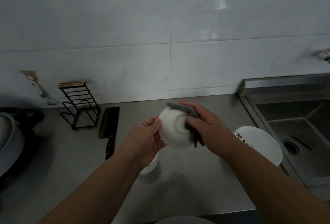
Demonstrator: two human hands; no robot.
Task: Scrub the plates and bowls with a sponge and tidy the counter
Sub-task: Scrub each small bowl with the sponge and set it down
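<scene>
a stainless steel counter (178, 188) runs under a wall (125, 27) of pale glossy tiles, and at its right end sits a steel sink (285, 113), the marker for all that follows; just left of the sink, raised above the counter, a small white bowl (171, 131) is tipped up so its foot ring faces the camera; the left hand (144, 138) grips the bowl's rim on the side away from the sink, thumb laid on the outer wall, the other fingers curled behind and out of sight; the right hand (209, 127), on the sink side, clamps a limp grey sponge (180, 108) against the bowl's underside; its fingers lie close together along the upper part of the sponge while the thumb presses it by the foot ring, and a loose end hangs below the palm; right at the sink's left edge a larger white bowl (264, 145) with black characters rests on the counter, partly hidden by the right forearm; further left of the sink a third white bowl (151, 166) sits under the left wrist, mostly covered; well left of the sink a cleaver (109, 122) with a dark handle lies flat on the steel; further still a black wire rack (80, 105) with a wooden top stands by the wall, and a grey pot (9, 134) shows at the end farthest from the sink; in the sink's floor is a round drain (291, 146)
</scene>
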